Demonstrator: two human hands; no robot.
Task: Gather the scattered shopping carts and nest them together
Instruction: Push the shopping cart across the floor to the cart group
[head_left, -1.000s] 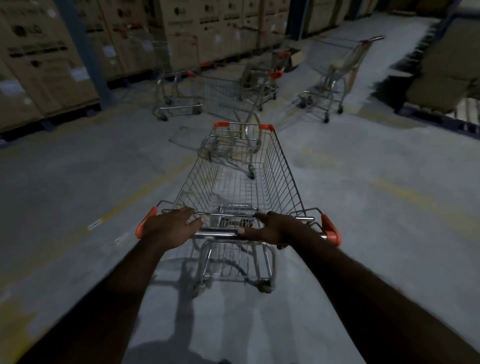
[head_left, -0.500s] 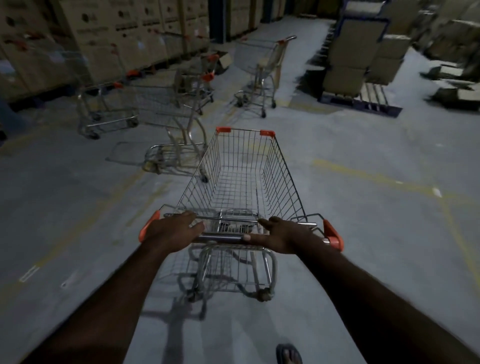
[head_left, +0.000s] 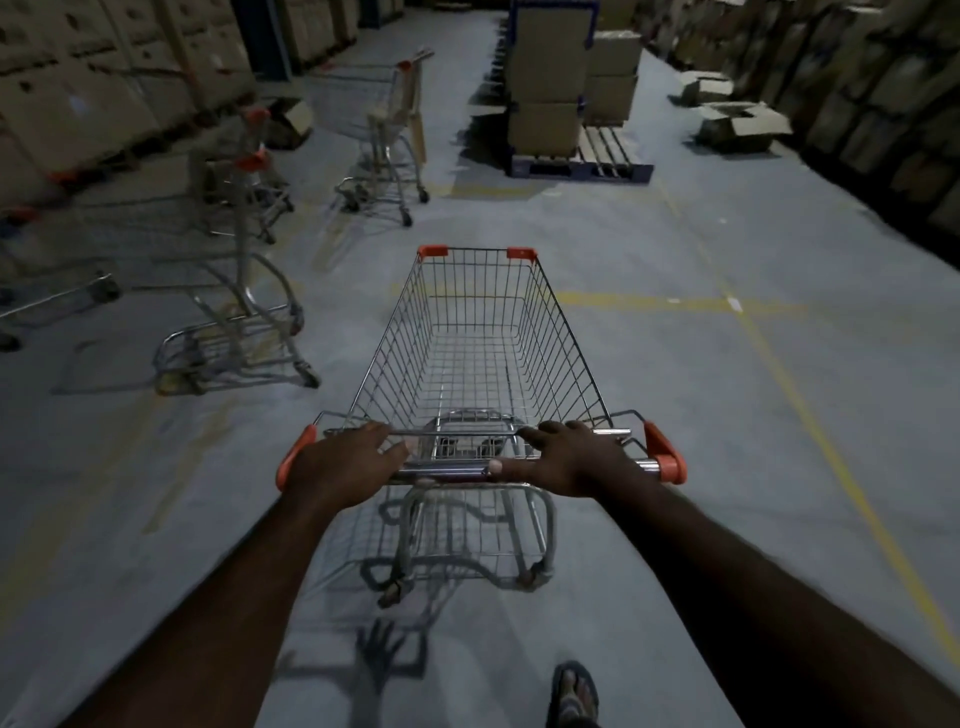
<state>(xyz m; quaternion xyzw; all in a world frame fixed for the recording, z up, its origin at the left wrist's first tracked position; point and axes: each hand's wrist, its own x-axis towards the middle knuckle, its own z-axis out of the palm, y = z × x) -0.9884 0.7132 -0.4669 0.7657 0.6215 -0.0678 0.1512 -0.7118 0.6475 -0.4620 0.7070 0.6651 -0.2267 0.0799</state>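
Landmark: held cart (head_left: 478, 332), wire basket with orange corner caps, centre of view, nose pointing up the aisle. All places below are taken from it.
Handle bar (head_left: 447, 470): chrome with orange end caps, at the cart's near end, touched by both hands.
Left hand (head_left: 343, 462): on the left part of the bar, fingers curled over it, gripping.
Right hand (head_left: 571, 460): on the right part. Fingers hook over the wire rail just ahead of the bar and the thumb lies flat along the bar, gripping.
Nearest loose cart (head_left: 244, 332): just left of the basket and apart from it. Upright, blurred.
Edge cart (head_left: 57, 291): farther left, cut by the frame edge. Only the lower frame and a wheel read clearly.
Orange-seat carts (head_left: 252, 161): ahead and left, beyond the nearest loose cart, close together. Cannot tell whether they are nested.
Far cart (head_left: 384, 140): ahead and slightly left of the nose, well apart, standing alone.
Pallet (head_left: 602, 150): ahead and slightly right, well beyond the nose. Stacked cartons (head_left: 545, 93) sit on its left part, with bare slats to the right.
Open carton (head_left: 743, 124): ahead, far right, on the floor.
Yellow line (head_left: 649, 301): on the floor right of the nose, running off rightward.
Sandalled foot (head_left: 571, 696): behind the cart, at the bottom edge.
Box wall (head_left: 78, 93): along the far left.
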